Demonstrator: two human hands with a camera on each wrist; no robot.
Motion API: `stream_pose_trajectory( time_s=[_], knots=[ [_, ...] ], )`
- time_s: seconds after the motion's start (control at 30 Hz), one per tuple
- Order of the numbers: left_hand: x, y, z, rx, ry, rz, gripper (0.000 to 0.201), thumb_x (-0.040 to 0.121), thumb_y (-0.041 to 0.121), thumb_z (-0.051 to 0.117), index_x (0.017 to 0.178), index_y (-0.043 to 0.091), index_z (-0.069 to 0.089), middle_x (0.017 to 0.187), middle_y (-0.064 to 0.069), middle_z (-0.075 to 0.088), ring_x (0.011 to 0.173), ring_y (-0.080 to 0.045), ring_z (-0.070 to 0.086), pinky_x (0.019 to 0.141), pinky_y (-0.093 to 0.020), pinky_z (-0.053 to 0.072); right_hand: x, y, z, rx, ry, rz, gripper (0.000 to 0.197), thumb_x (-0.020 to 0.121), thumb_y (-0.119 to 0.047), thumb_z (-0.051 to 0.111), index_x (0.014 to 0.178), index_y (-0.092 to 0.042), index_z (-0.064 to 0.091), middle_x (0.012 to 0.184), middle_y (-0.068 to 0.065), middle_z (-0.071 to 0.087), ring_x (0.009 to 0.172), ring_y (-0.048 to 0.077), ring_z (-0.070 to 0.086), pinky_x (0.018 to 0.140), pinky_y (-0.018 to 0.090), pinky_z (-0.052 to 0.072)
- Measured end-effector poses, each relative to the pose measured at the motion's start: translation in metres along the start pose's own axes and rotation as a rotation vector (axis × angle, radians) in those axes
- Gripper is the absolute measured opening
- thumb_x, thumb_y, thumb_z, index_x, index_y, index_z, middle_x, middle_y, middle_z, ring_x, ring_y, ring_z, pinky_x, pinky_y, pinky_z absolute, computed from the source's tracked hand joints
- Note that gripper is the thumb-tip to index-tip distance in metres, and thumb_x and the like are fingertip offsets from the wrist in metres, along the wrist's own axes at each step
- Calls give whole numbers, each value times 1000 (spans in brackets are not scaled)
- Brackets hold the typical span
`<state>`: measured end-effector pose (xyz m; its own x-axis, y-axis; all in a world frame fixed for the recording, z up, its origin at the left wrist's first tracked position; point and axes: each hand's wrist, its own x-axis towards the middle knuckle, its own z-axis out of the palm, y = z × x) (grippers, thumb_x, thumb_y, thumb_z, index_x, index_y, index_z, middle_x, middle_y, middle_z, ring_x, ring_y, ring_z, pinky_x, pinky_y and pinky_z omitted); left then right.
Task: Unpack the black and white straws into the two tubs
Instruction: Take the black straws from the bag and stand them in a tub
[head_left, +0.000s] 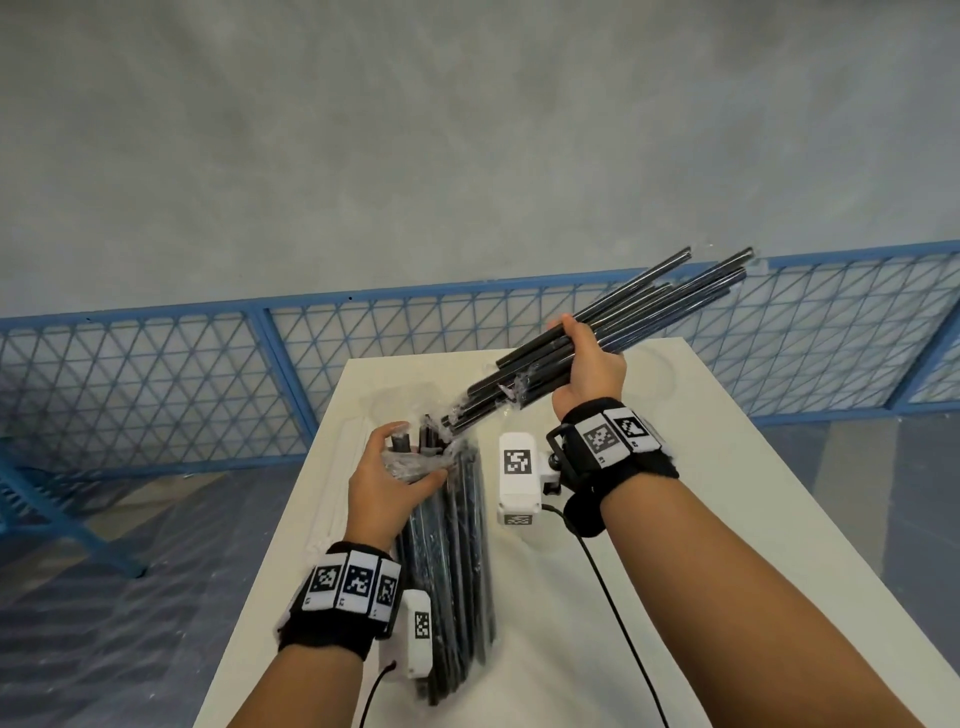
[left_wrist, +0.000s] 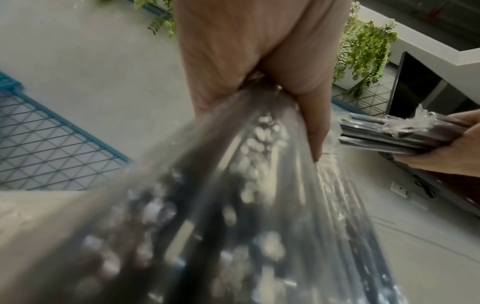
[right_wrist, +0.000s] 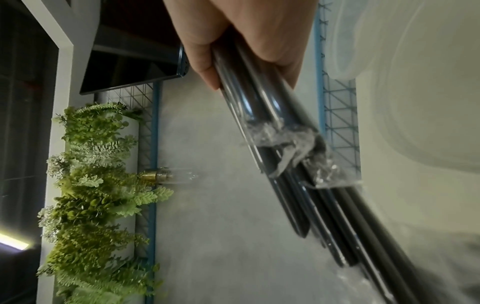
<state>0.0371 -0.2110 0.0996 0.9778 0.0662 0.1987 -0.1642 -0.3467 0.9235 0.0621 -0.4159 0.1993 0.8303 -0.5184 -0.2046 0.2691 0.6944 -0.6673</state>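
A clear plastic bag of black straws (head_left: 447, 571) stands on end on the white table (head_left: 675, 519). My left hand (head_left: 410, 457) grips its crumpled open top, seen close up as the left hand (left_wrist: 259, 61) on the bag (left_wrist: 233, 205). My right hand (head_left: 582, 353) holds a bundle of black straws (head_left: 665, 306) raised above the table, slanting up to the right, its lower ends just outside the bag mouth. Torn film clings to that bundle (right_wrist: 298, 174) below the right hand (right_wrist: 246, 30). Two translucent tubs show faintly at far left (head_left: 376, 405) and far right (head_left: 657, 374).
A flat white pack (head_left: 332, 493) lies along the table's left edge. A blue mesh fence (head_left: 156, 374) runs behind the table before a grey wall. A black cable (head_left: 613, 597) trails from my right wrist across the table. One tub (right_wrist: 389, 51) is near the right hand.
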Motion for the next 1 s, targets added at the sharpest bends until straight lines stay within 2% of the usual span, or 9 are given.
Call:
stream_pose_trajectory(
  time_s=[0.07, 0.13, 0.23, 0.4, 0.53, 0.6, 0.73, 0.87, 1.0],
  knots=[
    [0, 0, 1, 0, -4, 10, 60, 64, 5, 83, 112, 22, 51, 89, 19, 54, 81, 10, 50, 63, -4, 38, 1, -6, -2, -12, 5, -39, 35, 79, -5, 66, 111, 5, 56, 82, 9, 64, 66, 17, 64, 55, 26, 55],
    [1, -1, 1, -8, 7, 18, 60, 64, 4, 83, 112, 22, 51, 90, 19, 54, 83, 10, 49, 65, -6, 38, 4, -14, -2, -34, 17, -115, 36, 77, -6, 68, 110, 2, 57, 90, 13, 65, 73, 20, 65, 67, 32, 57],
    [1, -3, 1, -43, 51, 26, 60, 64, 3, 82, 111, 21, 51, 90, 16, 56, 83, 2, 53, 67, -9, 41, 7, -27, -1, -161, 25, -282, 22, 77, -8, 69, 91, -18, 56, 90, 9, 65, 86, 23, 65, 85, 39, 55],
    [-1, 0, 4, -53, 46, 72, 62, 63, 6, 84, 112, 25, 50, 99, 9, 58, 88, -1, 54, 71, -2, 40, 5, -7, -17, -489, -71, -422, 27, 78, -10, 70, 100, -15, 55, 92, 2, 62, 85, 16, 62, 77, 25, 51],
    [-5, 4, 7, -59, 11, 122, 65, 63, 10, 85, 117, 25, 50, 114, 3, 59, 107, -13, 55, 94, -26, 45, 3, 24, -42, -658, -152, -399, 38, 76, -9, 72, 111, -10, 56, 95, 0, 63, 89, 15, 61, 79, 23, 49],
    [-7, 6, 7, -72, -1, 137, 67, 63, 10, 85, 119, 25, 50, 115, 6, 58, 111, -14, 55, 98, -30, 44, 5, 31, -51, -708, -180, -387, 42, 74, -10, 75, 110, -14, 54, 96, -1, 63, 90, 15, 61, 81, 24, 49],
    [-11, 9, 7, -78, -17, 152, 68, 63, 10, 85, 120, 25, 50, 115, 13, 57, 113, -10, 55, 99, -27, 43, 7, 36, -58, -745, -217, -366, 48, 70, -12, 78, 109, -15, 51, 99, -3, 64, 95, 17, 62, 91, 34, 51],
    [-13, 12, 8, -99, -34, 163, 69, 63, 8, 84, 118, 29, 49, 113, 22, 56, 105, 12, 53, 93, -13, 45, 6, 37, -58, -675, -273, -394, 47, 73, -4, 74, 108, -22, 49, 98, -3, 63, 95, 15, 62, 89, 29, 51],
    [-14, 15, 8, -114, -42, 200, 69, 63, 6, 84, 119, 27, 49, 113, 22, 55, 105, 14, 52, 90, -6, 42, -1, 36, -56, -854, -299, -515, 32, 81, -2, 62, 106, -20, 53, 97, -5, 61, 93, 12, 59, 86, 26, 47]
  ],
)
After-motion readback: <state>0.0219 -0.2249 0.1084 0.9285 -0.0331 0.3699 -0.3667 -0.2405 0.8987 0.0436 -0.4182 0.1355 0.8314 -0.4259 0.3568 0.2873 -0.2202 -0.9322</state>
